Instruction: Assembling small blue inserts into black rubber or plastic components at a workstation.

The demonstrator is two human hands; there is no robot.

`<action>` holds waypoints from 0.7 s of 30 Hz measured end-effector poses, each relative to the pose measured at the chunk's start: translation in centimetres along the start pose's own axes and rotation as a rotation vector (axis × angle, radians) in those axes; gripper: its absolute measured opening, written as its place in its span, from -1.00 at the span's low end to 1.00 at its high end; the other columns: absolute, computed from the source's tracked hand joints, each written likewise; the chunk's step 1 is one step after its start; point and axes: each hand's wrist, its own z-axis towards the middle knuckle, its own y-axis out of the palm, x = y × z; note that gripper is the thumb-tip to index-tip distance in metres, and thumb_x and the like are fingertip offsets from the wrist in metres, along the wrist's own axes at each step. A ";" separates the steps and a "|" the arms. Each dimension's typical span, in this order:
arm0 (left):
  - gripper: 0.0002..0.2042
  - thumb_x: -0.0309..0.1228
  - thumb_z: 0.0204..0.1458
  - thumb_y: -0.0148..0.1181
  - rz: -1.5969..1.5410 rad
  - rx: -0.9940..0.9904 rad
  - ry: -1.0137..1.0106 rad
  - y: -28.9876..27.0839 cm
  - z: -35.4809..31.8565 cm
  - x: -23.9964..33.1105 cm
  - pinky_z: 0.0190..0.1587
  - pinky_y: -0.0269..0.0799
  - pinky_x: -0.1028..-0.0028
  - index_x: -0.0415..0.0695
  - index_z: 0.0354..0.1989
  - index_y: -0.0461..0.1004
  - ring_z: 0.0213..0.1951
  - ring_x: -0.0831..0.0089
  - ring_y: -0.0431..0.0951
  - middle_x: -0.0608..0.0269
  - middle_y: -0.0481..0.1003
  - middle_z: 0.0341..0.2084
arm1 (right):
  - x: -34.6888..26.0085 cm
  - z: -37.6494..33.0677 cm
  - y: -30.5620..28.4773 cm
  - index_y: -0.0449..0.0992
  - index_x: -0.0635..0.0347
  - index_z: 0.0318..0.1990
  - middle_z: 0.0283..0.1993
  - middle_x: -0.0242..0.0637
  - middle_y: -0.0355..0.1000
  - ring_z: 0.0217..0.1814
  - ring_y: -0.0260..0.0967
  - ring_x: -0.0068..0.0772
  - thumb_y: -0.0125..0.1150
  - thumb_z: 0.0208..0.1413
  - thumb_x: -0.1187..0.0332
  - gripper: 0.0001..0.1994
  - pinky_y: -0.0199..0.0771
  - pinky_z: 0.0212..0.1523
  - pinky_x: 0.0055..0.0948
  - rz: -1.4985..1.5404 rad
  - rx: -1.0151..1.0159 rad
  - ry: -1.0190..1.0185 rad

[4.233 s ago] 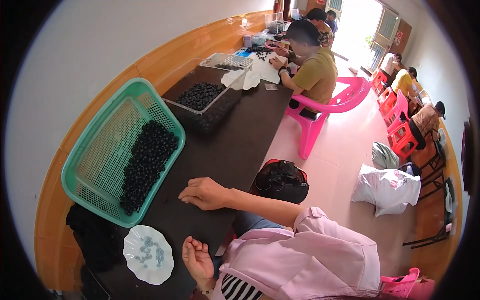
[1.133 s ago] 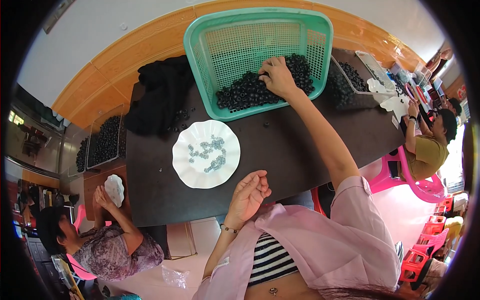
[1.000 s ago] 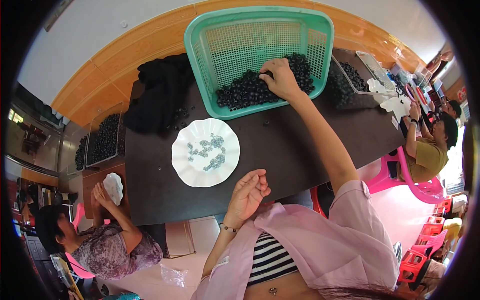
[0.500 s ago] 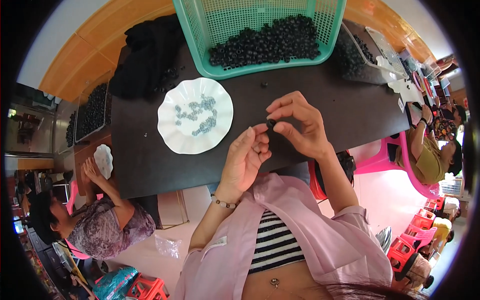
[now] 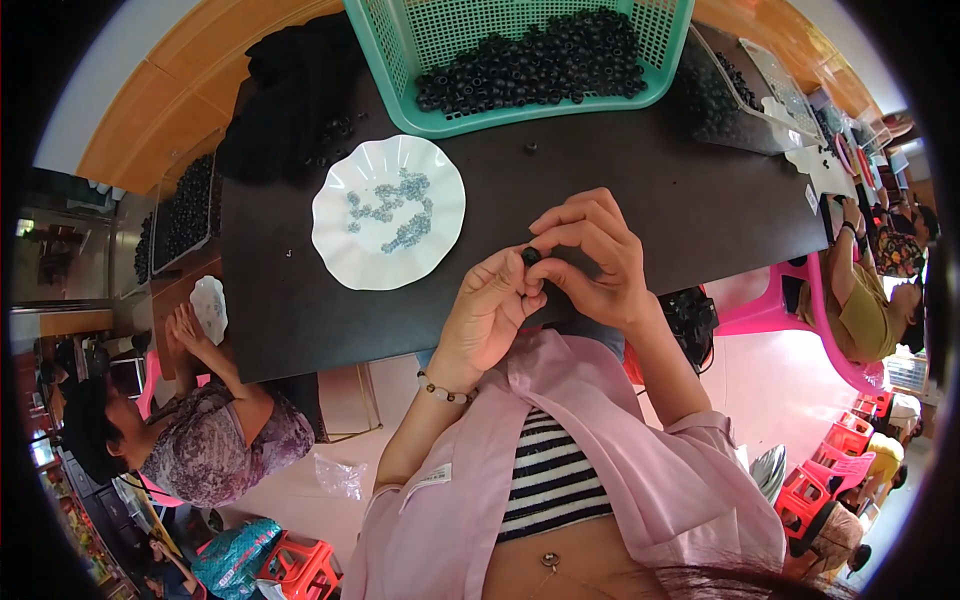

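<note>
Just past the table's near edge, my two hands meet at a small black round part (image 5: 531,256). My right hand (image 5: 598,262) pinches it between thumb and fingers. My left hand (image 5: 488,308) is closed, its thumb and fingertips pressed together against the part's left side; anything small between them is hidden. To the left, a white wavy-rimmed plate (image 5: 340,255) bears several tiny clear pieces (image 5: 408,212). Beyond my hands, a green mesh basket (image 5: 455,127) holds a heap of similar black parts (image 5: 540,65).
A dark table (image 5: 300,330) lies under everything, with one loose black part (image 5: 530,148) on it. Black cloth (image 5: 290,95) lies at the back left. A clear bin (image 5: 735,125) stands at the back right. Another person (image 5: 215,440) sits at the left; a pink chair (image 5: 760,310) is at the right.
My hands have come closer together, and the black part has shifted slightly left and down. My left fingertips now press against it. The view has shifted a little.
</note>
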 end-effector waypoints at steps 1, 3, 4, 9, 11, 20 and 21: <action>-0.75 -0.23 0.16 0.10 0.000 0.001 0.000 -0.1 0.0 -0.1 -0.23 0.33 0.56 -0.15 -0.15 0.47 -0.38 0.68 0.36 0.47 0.40 -0.46 | 0.0 -0.1 0.1 0.55 0.18 -0.39 -0.23 -0.32 0.48 -0.20 0.30 -0.30 0.40 -0.23 0.42 -0.80 0.34 -0.18 -0.40 0.014 0.012 0.002; -0.77 -0.24 0.15 0.11 -0.080 -0.050 -0.040 -0.3 0.0 -0.2 -0.24 0.30 0.57 -0.13 -0.18 0.48 -0.38 0.68 0.34 0.47 0.39 -0.45 | 0.2 -0.3 0.4 0.54 0.19 -0.38 -0.23 -0.30 0.48 -0.21 0.30 -0.30 0.40 -0.22 0.42 -0.80 0.34 -0.19 -0.40 0.034 0.015 0.004; -0.77 -0.24 0.15 0.11 -0.080 -0.050 -0.040 -0.5 0.0 -0.4 -0.24 0.30 0.57 -0.13 -0.18 0.48 -0.38 0.68 0.34 0.47 0.39 -0.45 | 0.4 -0.4 0.5 0.53 0.20 -0.36 -0.23 -0.29 0.48 -0.22 0.30 -0.31 0.41 -0.21 0.41 -0.79 0.34 -0.19 -0.41 0.051 0.018 0.005; -0.80 -0.24 0.15 0.11 -0.131 0.021 -0.044 -0.5 0.1 -0.8 -0.26 0.28 0.58 -0.09 -0.22 0.48 -0.38 0.68 0.33 0.48 0.39 -0.44 | 0.7 -1.2 1.2 0.53 0.19 -0.29 -0.21 -0.30 0.48 -0.22 0.30 -0.37 0.40 -0.15 0.41 -0.77 0.32 -0.22 -0.45 0.156 0.013 0.093; -0.80 -0.23 0.16 0.10 -0.141 0.035 -0.044 -0.5 0.0 -0.7 -0.26 0.28 0.59 -0.09 -0.23 0.48 -0.39 0.68 0.33 0.48 0.40 -0.44 | 0.5 -1.2 1.2 0.53 0.19 -0.27 -0.20 -0.33 0.49 -0.21 0.29 -0.39 0.39 -0.15 0.43 -0.76 0.30 -0.23 -0.47 0.176 0.003 0.121; -0.80 -0.24 0.18 0.06 -0.178 0.005 -0.049 -2.2 0.1 -0.5 -0.25 0.26 0.49 -0.10 -0.29 0.50 -0.34 0.53 0.34 0.37 0.45 -0.40 | 0.5 -0.6 0.9 0.57 0.20 -0.27 -0.20 -0.29 0.49 -0.18 0.33 -0.33 0.38 -0.15 0.43 -0.78 0.35 -0.17 -0.43 0.112 -0.053 0.084; -0.79 -0.24 0.18 0.06 -0.184 0.019 -0.044 -2.2 0.1 -0.6 -0.26 0.26 0.50 -0.10 -0.31 0.50 -0.35 0.53 0.33 0.37 0.45 -0.41 | 0.4 -0.6 1.0 0.57 0.20 -0.29 -0.21 -0.29 0.49 -0.17 0.34 -0.32 0.37 -0.15 0.45 -0.79 0.35 -0.16 -0.41 0.120 -0.057 0.100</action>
